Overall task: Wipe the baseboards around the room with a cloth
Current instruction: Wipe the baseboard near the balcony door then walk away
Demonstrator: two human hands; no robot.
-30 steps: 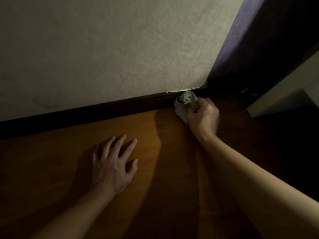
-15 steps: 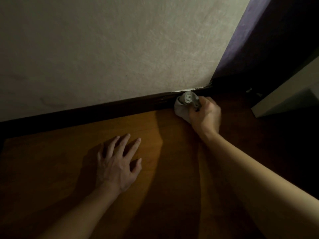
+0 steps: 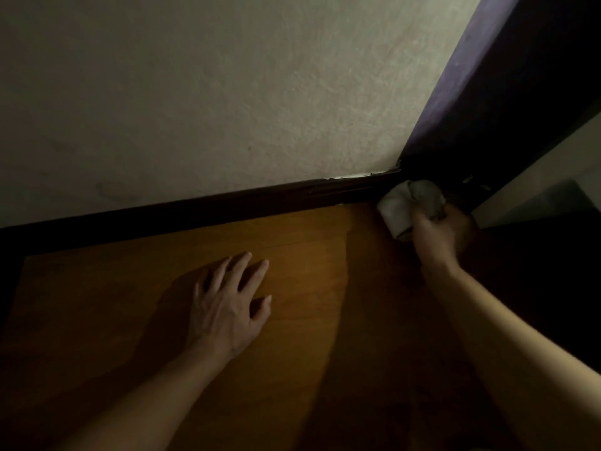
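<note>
A dark baseboard (image 3: 227, 206) runs along the foot of the pale wall, from the left edge to the room corner at the right. My right hand (image 3: 442, 232) grips a bunched grey-white cloth (image 3: 403, 206) and holds it against the baseboard right at that corner. My left hand (image 3: 227, 307) lies flat on the wooden floor with its fingers spread, well to the left of the cloth and a little short of the baseboard.
The floor (image 3: 309, 320) is orange-brown wood, dim and shadowed at the right. A purple wall (image 3: 471, 76) meets the pale wall (image 3: 227, 92) at the corner. A light-coloured piece of furniture (image 3: 536, 177) stands close to the right of the corner.
My right hand has slid the cloth to the right along the baseboard into the corner. The left hand stays planted on the floor.
</note>
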